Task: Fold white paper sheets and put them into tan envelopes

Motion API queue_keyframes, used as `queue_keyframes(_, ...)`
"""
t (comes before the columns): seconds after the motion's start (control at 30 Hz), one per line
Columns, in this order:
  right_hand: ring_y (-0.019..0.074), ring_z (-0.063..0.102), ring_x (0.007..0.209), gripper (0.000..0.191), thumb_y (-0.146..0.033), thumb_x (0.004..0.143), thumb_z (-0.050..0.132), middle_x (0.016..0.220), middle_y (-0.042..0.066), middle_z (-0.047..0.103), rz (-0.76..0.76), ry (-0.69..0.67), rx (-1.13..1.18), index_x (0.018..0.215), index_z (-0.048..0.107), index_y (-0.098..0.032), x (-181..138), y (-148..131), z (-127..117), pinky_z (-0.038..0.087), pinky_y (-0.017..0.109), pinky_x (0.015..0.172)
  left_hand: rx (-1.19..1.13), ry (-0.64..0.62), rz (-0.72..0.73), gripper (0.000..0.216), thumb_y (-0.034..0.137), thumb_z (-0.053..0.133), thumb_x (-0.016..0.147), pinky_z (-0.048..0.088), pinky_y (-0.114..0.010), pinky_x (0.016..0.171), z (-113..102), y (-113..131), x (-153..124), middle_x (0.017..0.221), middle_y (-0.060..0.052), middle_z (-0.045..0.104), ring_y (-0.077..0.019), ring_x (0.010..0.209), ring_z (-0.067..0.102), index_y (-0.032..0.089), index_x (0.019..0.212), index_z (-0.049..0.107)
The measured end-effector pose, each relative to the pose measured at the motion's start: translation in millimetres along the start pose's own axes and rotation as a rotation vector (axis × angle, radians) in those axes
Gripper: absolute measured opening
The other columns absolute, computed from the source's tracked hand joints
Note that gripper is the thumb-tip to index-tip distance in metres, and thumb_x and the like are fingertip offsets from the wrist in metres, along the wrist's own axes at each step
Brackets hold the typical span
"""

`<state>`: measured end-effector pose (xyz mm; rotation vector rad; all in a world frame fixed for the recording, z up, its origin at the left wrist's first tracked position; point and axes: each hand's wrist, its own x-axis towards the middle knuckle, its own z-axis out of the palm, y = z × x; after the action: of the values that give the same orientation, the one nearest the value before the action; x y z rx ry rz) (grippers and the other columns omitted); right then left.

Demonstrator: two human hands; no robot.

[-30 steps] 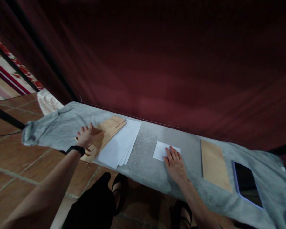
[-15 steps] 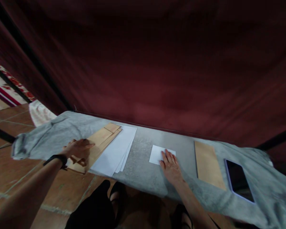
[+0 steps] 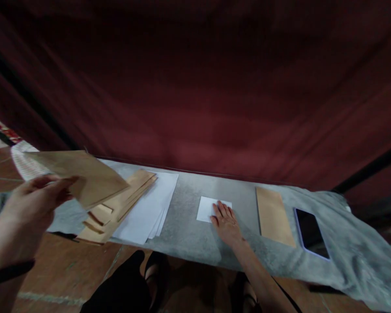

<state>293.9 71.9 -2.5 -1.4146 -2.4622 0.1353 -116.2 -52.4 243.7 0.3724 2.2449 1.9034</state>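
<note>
Since the earlier frame, the left hand [image 3: 35,198] has moved up and away from its place low over the pile of brown paper pieces [image 3: 130,198], and now it carries one brown paper piece [image 3: 96,176] in the air. This hand is closed on the near-left side of the piece, with the thumb on the upper face and the other fingers partly hidden behind it. The piece is held tilted above the left part of the pile; I cannot tell whether its lower edge still touches the pile. The right hand [image 3: 227,225] has stayed in the same place: it lies flat on the small white paper [image 3: 204,209], the fingers stretched out and gripping nothing. The larger white sheets [image 3: 150,208] also remain beside the pile, partly under it, on the grey cloth [image 3: 184,234]. To the right, the separate flat piece [image 3: 273,215] and the phone [image 3: 312,232] lie near each other, both untouched. In my judgement, this change means that the left hand is now handling a single piece and not the whole pile, while the right hand seems only to keep the small paper steady.
</note>
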Motion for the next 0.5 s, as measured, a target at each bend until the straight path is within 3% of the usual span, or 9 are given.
queue_keyframes(0.03, 0.0278, 0.043, 0.145, 0.048, -0.034, 0.104, 0.038, 0.158, 0.013, 0.043, 0.018, -0.001, 0.020, 0.147, 0.051, -0.018, 1.8, -0.4, -1.6, 0.032, 0.049, 0.119, -0.125, -0.198, 0.005, 0.013, 0.002, 0.068, 0.077, 0.048, -0.016, 0.069, 17.7, -3.8, -12.5, 0.070, 0.012, 0.067, -0.0042, 0.073, 0.062, 0.011, 0.072, 0.059)
queue_keyframes(0.07, 0.0272, 0.044, 0.143, 0.047, -0.033, 0.104, 0.037, 0.156, 0.012, 0.046, 0.041, 0.002, 0.051, 0.145, 0.054, -0.018, 4.3, -0.6, -3.4, 0.033, 0.048, 0.119, -0.220, -0.315, -0.041, 0.015, 0.001, 0.069, 0.074, 0.047, -0.015, 0.067, 39.0, -11.1, -28.6, 0.068, 0.010, 0.067, -0.0046, 0.070, 0.061, 0.011, 0.069, 0.059)
queue_keyframes(0.17, 0.0234, 0.053, 0.136, 0.045, -0.031, 0.104, 0.032, 0.146, 0.010, 0.058, 0.125, 0.036, 0.244, 0.134, 0.064, -0.019, 14.3, 1.8, -9.5, 0.039, 0.043, 0.116, -0.466, -0.618, -0.349, 0.020, 0.005, 0.077, 0.064, 0.050, -0.019, 0.062, 112.5, -51.0, -93.5, 0.076, 0.003, 0.073, -0.0099, 0.068, 0.065, 0.015, 0.074, 0.063)
queue_keyframes(0.27, 0.0232, 0.063, 0.125, 0.050, -0.042, 0.105, 0.029, 0.132, 0.010, 0.069, 0.280, 0.097, 0.590, 0.125, 0.070, -0.021, 24.6, 8.5, -15.8, 0.047, 0.041, 0.109, -0.605, -0.667, -0.512, 0.031, 0.010, 0.084, 0.059, 0.051, -0.021, 0.062, 173.7, -101.4, -161.2, 0.068, 0.004, 0.068, -0.0101, 0.063, 0.065, 0.018, 0.067, 0.055)
queue_keyframes(0.33, 0.0247, 0.068, 0.118, 0.060, -0.053, 0.105, 0.024, 0.122, 0.011, 0.074, 0.362, 0.116, 0.858, 0.119, 0.072, -0.021, 29.5, 13.6, -18.6, 0.051, 0.041, 0.103, -0.660, -0.629, -0.546, 0.034, 0.015, 0.086, 0.058, 0.047, -0.020, 0.057, 197.9, -129.3, -192.8, 0.061, 0.007, 0.061, -0.0082, 0.055, 0.061, 0.020, 0.066, 0.053)
queue_keyframes(0.4, 0.0255, 0.069, 0.114, 0.064, -0.060, 0.103, 0.025, 0.116, 0.010, 0.076, 0.380, 0.128, 1.069, 0.115, 0.074, -0.021, 32.4, 17.3, -19.1, 0.053, 0.041, 0.100, -0.676, -0.595, -0.588, 0.038, 0.016, 0.088, 0.054, 0.046, -0.019, 0.055, 209.4, -147.8, -209.5, 0.059, 0.008, 0.058, -0.0072, 0.053, 0.058, 0.020, 0.064, 0.051)
queue_keyframes(0.5, 0.0265, 0.071, 0.106, 0.047, -0.060, 0.094, 0.049, 0.111, 0.008, 0.077, 0.379, 0.163, 1.183, 0.109, 0.074, -0.022, 34.3, 18.7, -15.7, 0.055, 0.040, 0.096, -0.653, -0.642, -0.598, 0.043, 0.019, 0.092, 0.050, 0.048, -0.020, 0.058, 211.4, -158.2, -214.9, 0.061, 0.008, 0.058, -0.0074, 0.054, 0.058, 0.020, 0.065, 0.052)
